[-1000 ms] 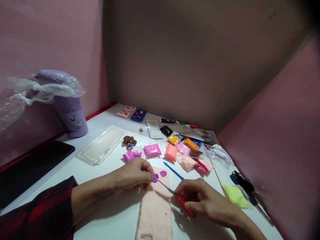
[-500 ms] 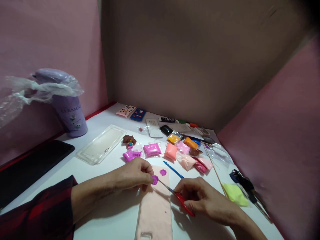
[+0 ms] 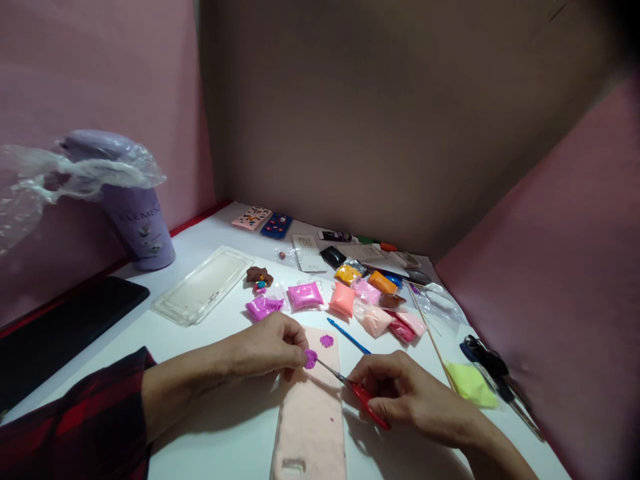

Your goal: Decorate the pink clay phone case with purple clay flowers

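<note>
My left hand [image 3: 267, 347] pinches a small purple clay flower [image 3: 311, 358] just above the top left of a pale pink phone case [image 3: 310, 420] lying on the white table [image 3: 220, 427]. In my right hand [image 3: 400, 393] are small red-handled scissors [image 3: 356, 392], their blades pointing at that flower. A second purple clay flower [image 3: 327, 341] lies on the case near its top edge. A tiny purple crumb [image 3: 331, 421] sits lower down on the case.
Several packets of coloured clay [image 3: 345, 300] lie beyond the case, with a blue tool [image 3: 349, 336], wooden skewers [image 3: 430, 333], a clear plastic case [image 3: 203, 287], decorated phone cases [image 3: 264, 221], a purple cup [image 3: 135, 213] under plastic wrap, a black tablet [image 3: 60, 333] and a yellow-green piece [image 3: 470, 385].
Both hands hold nearly the same pose. The scissors shift slightly at the flower, and the camera has tilted a little.
</note>
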`<state>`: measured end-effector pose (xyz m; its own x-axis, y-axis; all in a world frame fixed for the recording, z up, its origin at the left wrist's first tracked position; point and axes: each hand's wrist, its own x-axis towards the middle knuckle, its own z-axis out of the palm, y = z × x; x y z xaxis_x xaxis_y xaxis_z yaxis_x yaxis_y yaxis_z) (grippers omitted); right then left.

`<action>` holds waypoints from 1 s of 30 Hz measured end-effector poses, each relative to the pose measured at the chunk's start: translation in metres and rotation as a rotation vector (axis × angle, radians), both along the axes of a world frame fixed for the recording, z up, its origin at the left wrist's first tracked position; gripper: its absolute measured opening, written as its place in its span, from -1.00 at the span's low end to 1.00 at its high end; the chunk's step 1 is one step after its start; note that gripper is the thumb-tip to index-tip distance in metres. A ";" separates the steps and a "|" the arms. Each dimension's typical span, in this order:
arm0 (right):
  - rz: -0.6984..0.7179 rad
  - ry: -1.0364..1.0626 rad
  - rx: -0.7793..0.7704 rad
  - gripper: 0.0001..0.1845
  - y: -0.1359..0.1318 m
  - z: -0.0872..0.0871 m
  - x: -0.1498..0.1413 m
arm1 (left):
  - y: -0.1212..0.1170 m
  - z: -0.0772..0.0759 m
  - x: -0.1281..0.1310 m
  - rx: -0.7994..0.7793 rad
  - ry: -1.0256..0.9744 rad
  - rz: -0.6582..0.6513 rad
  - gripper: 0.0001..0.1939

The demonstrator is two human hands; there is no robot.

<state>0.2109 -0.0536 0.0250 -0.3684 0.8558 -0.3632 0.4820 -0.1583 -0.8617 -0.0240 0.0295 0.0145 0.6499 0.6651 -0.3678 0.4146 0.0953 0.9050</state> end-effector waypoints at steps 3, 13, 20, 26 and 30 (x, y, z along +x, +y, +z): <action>0.001 0.000 -0.006 -0.86 0.000 0.000 0.000 | 0.000 0.000 0.000 0.001 0.001 -0.003 -0.92; -0.001 0.007 -0.015 -0.84 0.000 -0.002 0.003 | 0.003 -0.002 0.001 0.023 0.010 -0.003 -0.92; -0.024 0.046 -0.059 -0.85 0.001 0.002 0.004 | 0.001 -0.002 -0.001 -0.012 -0.004 -0.008 -0.92; -0.033 0.047 -0.067 -0.82 0.000 0.004 0.001 | 0.003 -0.003 -0.001 -0.027 -0.012 -0.012 -0.92; -0.031 0.038 -0.047 -0.83 0.000 0.004 0.000 | 0.003 -0.003 -0.001 -0.014 -0.013 -0.021 -0.92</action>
